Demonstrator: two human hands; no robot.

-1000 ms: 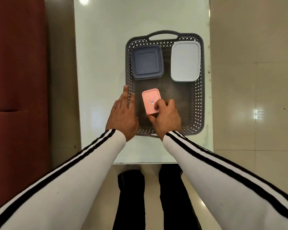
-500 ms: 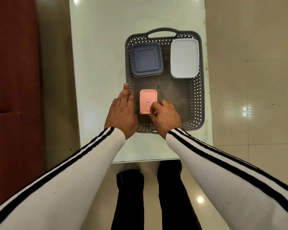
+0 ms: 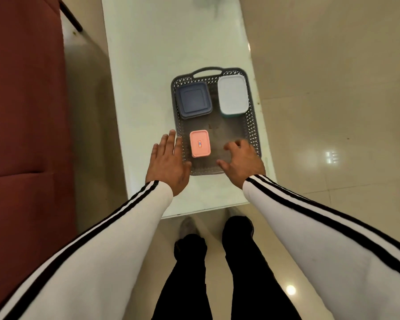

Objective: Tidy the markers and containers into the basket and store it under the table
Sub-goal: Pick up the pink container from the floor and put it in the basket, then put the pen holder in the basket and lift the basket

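The grey basket [image 3: 253,125] sat on the pale glass table [image 3: 148,88], near its front edge and toward its right side, with the loop handle at the far end. Take that handle as 12 o'clock on the basket.

There were 3 lidded boxes inside. The blue container [image 3: 193,100] lay at 11 o'clock, close to the left wall. The white container [image 3: 233,94] sat at 1 o'clock, tight into the far right corner, with a strip of teal base showing under its lid. The pink container [image 3: 200,143] was flat on the basket floor at 7 o'clock, with a small sticker on its lid and well apart from the other 2.

The left hand [image 3: 168,161] was spread flat with straight fingers at the basket's 8 o'clock, along the outside of the left wall, gripping nothing. Whether it actually touched the wall I could not tell. The right hand [image 3: 241,161] was over the near right corner at 5 o'clock, blurred, with fingers loose and spread and nothing in them. The hands were well apart, with the pink container between them and neither hand on it.

Both arms wore white sleeves [image 3: 116,239] with black stripes. Dark-trousered legs [image 3: 189,273] stood on the glossy tiled floor [image 3: 333,88] at the table's 6 o'clock. A red sofa [image 3: 21,88] ran along the table's 9 o'clock side.
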